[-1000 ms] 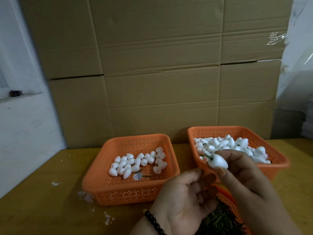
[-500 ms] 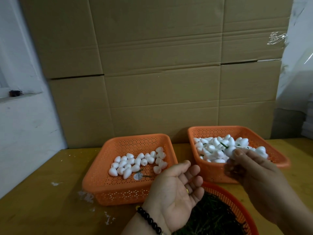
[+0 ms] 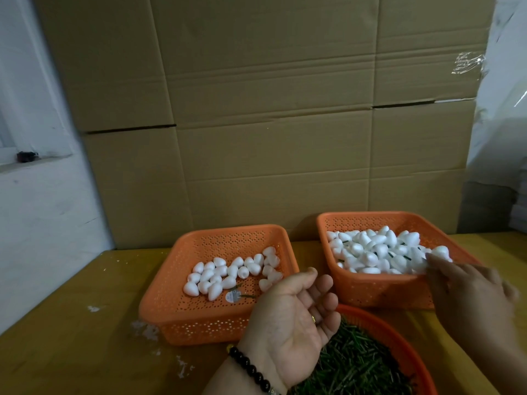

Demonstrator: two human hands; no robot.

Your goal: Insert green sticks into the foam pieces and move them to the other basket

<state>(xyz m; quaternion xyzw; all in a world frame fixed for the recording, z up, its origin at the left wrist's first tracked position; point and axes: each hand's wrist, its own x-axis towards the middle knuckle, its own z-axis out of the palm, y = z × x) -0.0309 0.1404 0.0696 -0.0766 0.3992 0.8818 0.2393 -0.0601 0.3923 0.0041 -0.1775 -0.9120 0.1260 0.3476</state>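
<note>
While left hand (image 3: pixel 288 323) hovers palm-up, spread, empty, right hand (image 3: pixel 467 292) blurred, grip unclear, at right basket (image 3: pixel 370 292) rim.

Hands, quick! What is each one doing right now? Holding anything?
Left hand: open, palm up, holding nothing.
Right hand: over the right basket, fingertips at the foam pieces; too blurred to tell if it holds one.

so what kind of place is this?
Likely a small packing or assembly workshop, not a home. Stacked cardboard cartons form the backdrop, and a worktable holds orange baskets of bulk foam pieces and green sticks.
</note>
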